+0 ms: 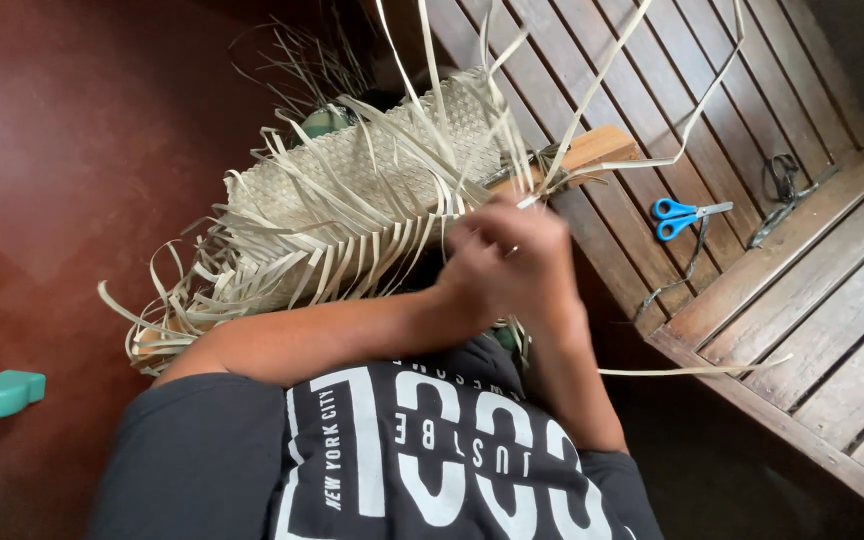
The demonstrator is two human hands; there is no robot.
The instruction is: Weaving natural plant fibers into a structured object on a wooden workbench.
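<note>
Fingers first: both hands are bunched together at the near edge of the woven mat (372,165); the right hand (532,250) lies on top with fingers curled in and pinching pale leaf strips (512,150); the left hand (467,285) sits just under it, and whether its fingers are pinching I cannot tell; the mat stretches away from the fingers toward the red floor (62,170), its long axis slanting, a fringe of loose strips along the near edge; beyond the hands, at the mat's far end, a wooden block (602,145) pokes out; further from the mat, blue-handled scissors (680,217) lie on the slatted wooden bench (812,270); loose strips arc up across the hands, crowding the work.
</note>
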